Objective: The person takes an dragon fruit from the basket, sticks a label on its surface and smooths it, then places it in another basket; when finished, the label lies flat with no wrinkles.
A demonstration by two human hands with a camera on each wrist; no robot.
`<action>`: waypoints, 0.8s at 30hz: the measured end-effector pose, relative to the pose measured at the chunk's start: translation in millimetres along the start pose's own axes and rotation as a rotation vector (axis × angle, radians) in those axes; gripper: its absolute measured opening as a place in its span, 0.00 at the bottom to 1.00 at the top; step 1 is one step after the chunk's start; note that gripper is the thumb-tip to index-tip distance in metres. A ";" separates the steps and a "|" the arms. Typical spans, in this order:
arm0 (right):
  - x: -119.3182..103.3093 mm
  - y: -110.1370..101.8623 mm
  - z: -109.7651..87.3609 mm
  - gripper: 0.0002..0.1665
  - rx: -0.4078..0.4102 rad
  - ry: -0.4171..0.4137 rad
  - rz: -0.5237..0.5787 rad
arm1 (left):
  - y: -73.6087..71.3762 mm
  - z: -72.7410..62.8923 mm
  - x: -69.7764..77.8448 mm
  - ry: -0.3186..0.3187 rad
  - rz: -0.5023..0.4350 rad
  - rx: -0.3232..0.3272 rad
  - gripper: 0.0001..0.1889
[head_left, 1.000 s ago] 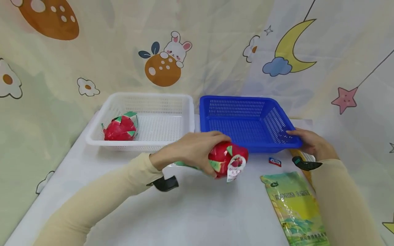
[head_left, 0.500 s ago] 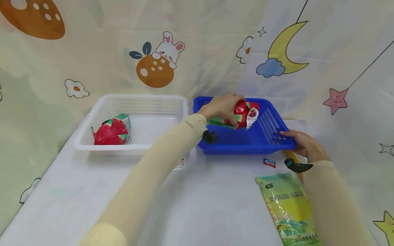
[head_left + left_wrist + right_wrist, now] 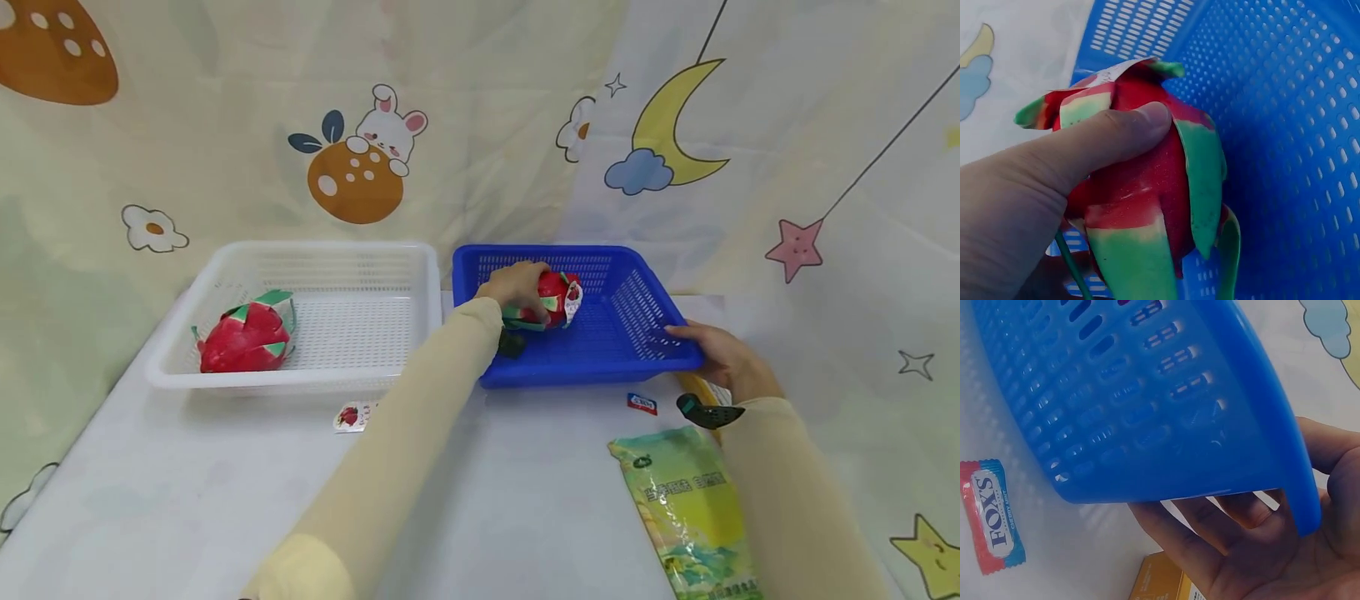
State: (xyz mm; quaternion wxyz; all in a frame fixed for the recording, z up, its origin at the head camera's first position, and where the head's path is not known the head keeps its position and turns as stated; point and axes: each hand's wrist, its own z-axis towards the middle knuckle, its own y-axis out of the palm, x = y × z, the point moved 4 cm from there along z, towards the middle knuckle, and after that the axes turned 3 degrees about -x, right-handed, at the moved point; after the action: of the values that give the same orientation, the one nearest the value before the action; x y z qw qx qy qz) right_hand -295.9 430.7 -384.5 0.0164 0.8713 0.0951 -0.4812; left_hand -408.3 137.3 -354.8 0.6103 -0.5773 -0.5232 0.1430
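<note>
With thumb and fingers, my left hand [image 3: 514, 286] grips a red dragon fruit [image 3: 553, 300] that has green-tipped scales and a white label. It is inside the left part of the blue basket [image 3: 592, 377]; whether it touches the bottom I cannot tell. The left wrist view shows the thumb pressed across the dragon fruit [image 3: 1138, 178], beside the basket's slotted wall. At the basket's front right corner, my right hand [image 3: 723, 357] holds the rim. Seen from the right wrist, its fingers [image 3: 1185, 540] curl under the blue basket [image 3: 1210, 462] and the thumb lies behind the rim.
Left of the blue basket stands a white basket [image 3: 300, 380] with another dragon fruit [image 3: 243, 340]. A small label [image 3: 352, 416] lies before it. Near my right forearm are a Fox's candy [image 3: 642, 404], a green-yellow packet [image 3: 686, 508] and a yellow box [image 3: 699, 390].
My left hand has carried the dragon fruit from over the table in front into the blue basket and lowered it there. The right hand keeps its hold on the corner. The head view shifted rightward.
</note>
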 end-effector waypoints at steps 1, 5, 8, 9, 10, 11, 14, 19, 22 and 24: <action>0.4 0.5 0.2 0.49 -0.002 -0.002 0.001 | 2.2 0.4 -1.2 -0.009 0.003 -0.006 0.49; 0.9 1.1 1.3 0.49 0.000 -0.015 -0.038 | 5.9 1.8 -5.0 -0.053 -0.030 -0.005 0.49; 0.7 0.4 1.7 0.49 0.005 -0.019 -0.062 | 6.8 2.7 -7.8 -0.087 -0.096 0.004 0.47; 0.7 0.2 1.7 0.49 0.005 -0.019 -0.063 | 7.3 3.0 -9.0 -0.100 -0.115 0.006 0.46; 0.1 0.7 1.9 0.48 0.003 -0.019 -0.063 | 7.4 2.3 -10.8 -0.114 -0.132 0.005 0.46; -0.4 1.2 2.1 0.48 0.001 -0.020 -0.065 | 7.5 1.8 -12.2 -0.125 -0.145 0.007 0.45; -1.3 2.4 2.9 0.48 -0.001 -0.023 -0.075 | 7.5 0.0 -14.6 -0.142 -0.150 0.026 0.45; -0.6 2.8 3.9 0.49 0.007 -0.016 -0.082 | 6.4 -0.8 -13.3 -0.152 -0.075 0.051 0.48; 0.2 1.6 3.5 0.49 0.006 -0.015 -0.073 | 4.1 -3.1 -9.4 -0.151 -0.029 0.042 0.48; 1.2 -0.6 2.4 0.49 0.004 -0.015 -0.064 | 0.3 -6.8 -5.2 -0.139 -0.004 0.032 0.47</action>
State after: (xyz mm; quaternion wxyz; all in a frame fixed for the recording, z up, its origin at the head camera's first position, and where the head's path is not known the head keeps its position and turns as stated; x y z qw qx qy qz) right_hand -297.4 431.2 -386.7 0.0000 0.8641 0.1220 -0.4884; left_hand -404.9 129.5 -356.0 0.5821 -0.5551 -0.5631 0.1897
